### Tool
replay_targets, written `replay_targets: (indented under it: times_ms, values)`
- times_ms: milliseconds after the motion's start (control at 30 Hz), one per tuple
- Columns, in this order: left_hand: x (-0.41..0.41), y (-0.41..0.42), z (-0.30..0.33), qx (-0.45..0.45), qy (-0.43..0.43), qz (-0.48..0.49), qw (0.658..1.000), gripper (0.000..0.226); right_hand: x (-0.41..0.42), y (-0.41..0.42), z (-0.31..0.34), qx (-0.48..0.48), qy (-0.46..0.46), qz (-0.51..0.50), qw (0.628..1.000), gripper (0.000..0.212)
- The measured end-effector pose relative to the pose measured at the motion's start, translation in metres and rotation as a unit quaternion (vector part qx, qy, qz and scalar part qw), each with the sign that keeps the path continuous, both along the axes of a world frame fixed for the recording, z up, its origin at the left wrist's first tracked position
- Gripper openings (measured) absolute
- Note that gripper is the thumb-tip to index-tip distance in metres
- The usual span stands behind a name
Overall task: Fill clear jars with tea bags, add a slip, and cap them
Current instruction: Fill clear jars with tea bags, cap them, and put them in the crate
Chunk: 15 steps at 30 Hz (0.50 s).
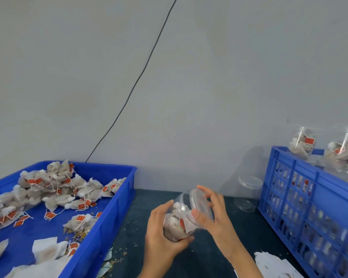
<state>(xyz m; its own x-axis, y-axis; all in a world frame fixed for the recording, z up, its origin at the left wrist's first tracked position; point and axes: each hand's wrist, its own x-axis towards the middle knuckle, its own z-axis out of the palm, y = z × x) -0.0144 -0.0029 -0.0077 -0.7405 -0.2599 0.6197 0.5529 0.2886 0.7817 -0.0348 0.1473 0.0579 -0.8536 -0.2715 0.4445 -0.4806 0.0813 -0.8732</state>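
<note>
Both hands met above the tabletop [219,255]: the left hand [161,235] gripped the filled jar [179,222], tilted with its mouth up-right toward the lid [201,203] pinched at the opening by the right hand [215,215].

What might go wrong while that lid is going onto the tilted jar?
The jar is tilted in the left hand and packed full, so a tea bag could catch under the lid that the right hand is fitting, leaving it crooked. Held over the table, a slipping jar might spill bags. An elbow may also knock the empty jar nearby.
</note>
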Motion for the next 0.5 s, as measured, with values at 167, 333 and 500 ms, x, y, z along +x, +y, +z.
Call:
replay_targets:
  times_ms: [167, 333, 500]
  values:
    - [0.0, -0.008, -0.018, -0.074, -0.003, 0.022, 0.997, 0.096, -0.001, -0.016, -0.019, 0.128, 0.015, -0.065, 0.99, 0.062]
    - [0.005, -0.013, -0.018, 0.17, -0.107, -0.105, 0.974, 0.113, -0.005, -0.023, -0.022, 0.036, -0.012, -0.099, 0.994, 0.056]
    - [0.006, -0.016, -0.018, 0.318, -0.157, -0.241, 0.903, 0.097, -0.003, -0.028, -0.024, 0.035, -0.035, -0.064, 0.997, 0.056]
